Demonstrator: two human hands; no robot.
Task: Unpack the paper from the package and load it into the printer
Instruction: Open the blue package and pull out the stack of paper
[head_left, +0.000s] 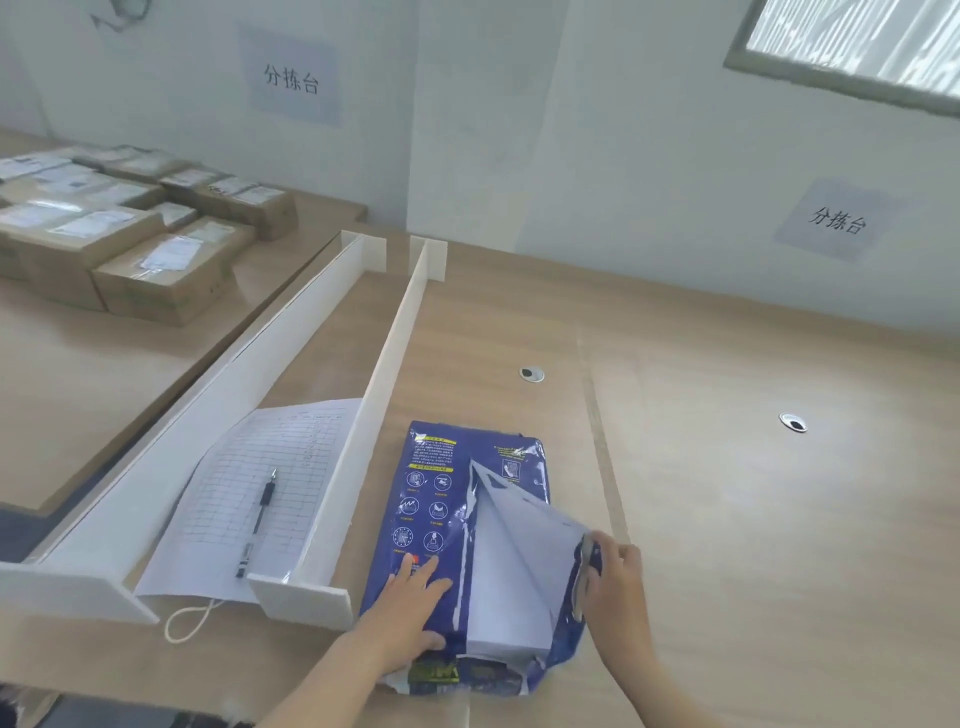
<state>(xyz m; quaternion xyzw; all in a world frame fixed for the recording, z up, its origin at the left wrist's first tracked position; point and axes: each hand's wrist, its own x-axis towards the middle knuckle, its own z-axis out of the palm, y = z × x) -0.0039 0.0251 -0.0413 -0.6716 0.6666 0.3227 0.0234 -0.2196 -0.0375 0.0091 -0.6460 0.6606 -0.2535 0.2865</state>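
A blue paper package (434, 499) lies flat on the wooden table, near its front edge. Its wrapper is torn open along the top, and white paper (511, 592) shows inside. My left hand (410, 608) presses flat on the left half of the package. My right hand (613, 571) pinches the peeled-back wrapper flap (524, 514) at the package's right edge and holds it lifted. No printer is in view.
White dividers (382, 379) form a lane left of the package, holding a gridded form (254, 493) and a pen (258, 519). Several cardboard boxes (156, 275) sit on the far left table. Two cable grommets (532, 373) are set in the tabletop.
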